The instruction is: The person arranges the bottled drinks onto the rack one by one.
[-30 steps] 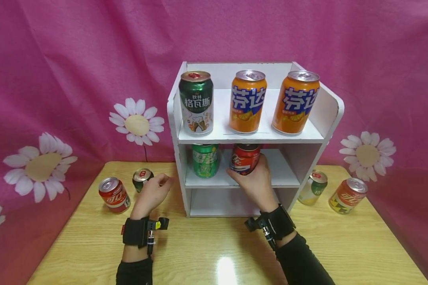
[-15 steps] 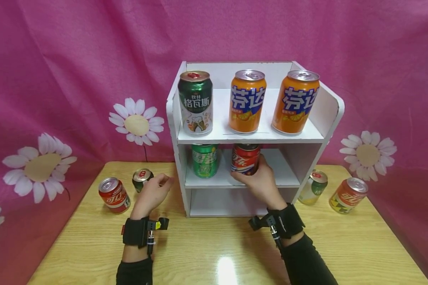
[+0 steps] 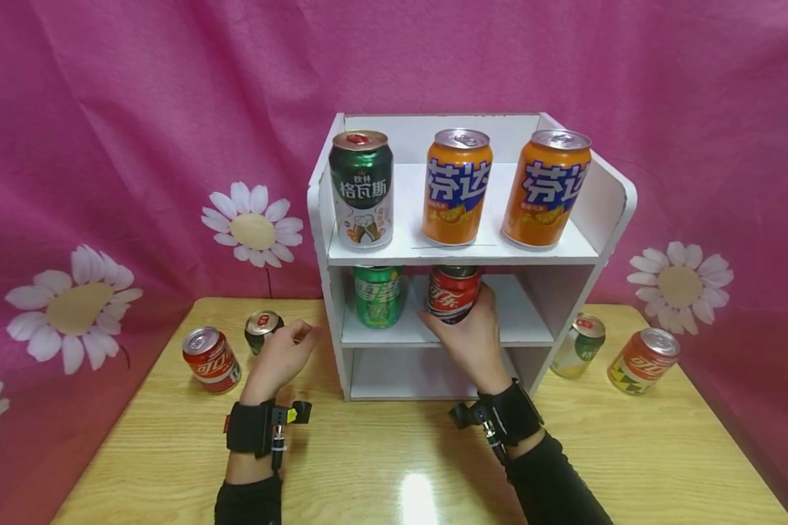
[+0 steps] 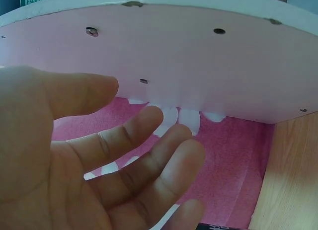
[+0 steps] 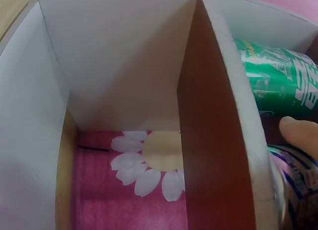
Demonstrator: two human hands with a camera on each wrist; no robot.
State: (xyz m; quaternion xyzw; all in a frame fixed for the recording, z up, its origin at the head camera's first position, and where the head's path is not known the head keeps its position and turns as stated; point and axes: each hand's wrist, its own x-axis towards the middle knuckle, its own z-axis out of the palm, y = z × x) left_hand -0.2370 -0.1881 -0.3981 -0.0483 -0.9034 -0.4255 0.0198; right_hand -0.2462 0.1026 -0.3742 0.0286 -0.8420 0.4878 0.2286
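Observation:
A red cola can [image 3: 448, 295] stands on the middle shelf [image 3: 499, 332] of a white shelf unit. My right hand [image 3: 469, 339] grips it low from the front right, the thumb across its front. In the right wrist view the thumb [image 5: 300, 133] lies against the can [image 5: 298, 185], which is partly cut off by the frame. Left of it stands a green soda can [image 3: 376, 295]. My left hand [image 3: 285, 357] is held off to the unit's left with nothing in it; the left wrist view shows its fingers [image 4: 144, 175] loosely bent and spread apart from the thumb.
On the top shelf [image 3: 407, 251] stand a green-and-white can [image 3: 361, 189] and two orange soda cans [image 3: 456, 193]. A red can [image 3: 211, 361] and a dark green can [image 3: 259, 332] are on the table at left. At right stand a green-and-white can [image 3: 578, 346] and a red-yellow can [image 3: 643, 361].
The red cola can has been turned in place, its lettering facing differently. My right wrist swung right, then back left, and the thumb shifted on the can. My left hand stayed still.

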